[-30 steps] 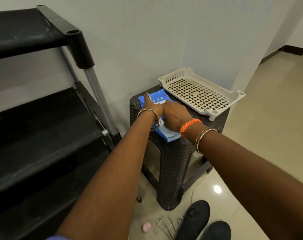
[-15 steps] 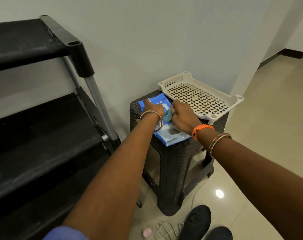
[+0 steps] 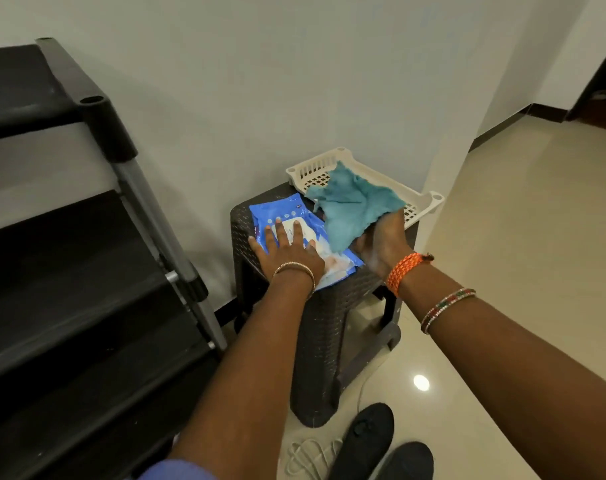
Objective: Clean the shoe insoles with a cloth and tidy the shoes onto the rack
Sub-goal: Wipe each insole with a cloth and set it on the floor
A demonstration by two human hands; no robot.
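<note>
Right hand (image 3: 381,242) pinches teal cloth (image 3: 352,206), raised over stool (image 3: 315,306) at 1 o'clock. Left hand (image 3: 289,249) spread flat, pressing wipe pack (image 3: 294,216). Risk: loose cloth slipping; shoes (image 3: 367,441) underfoot, 6 o'clock.

Soft cloth (image 3: 352,206); glossy plastic packet (image 3: 296,233) (blue), woven-textured stool (image 3: 324,327)
</note>
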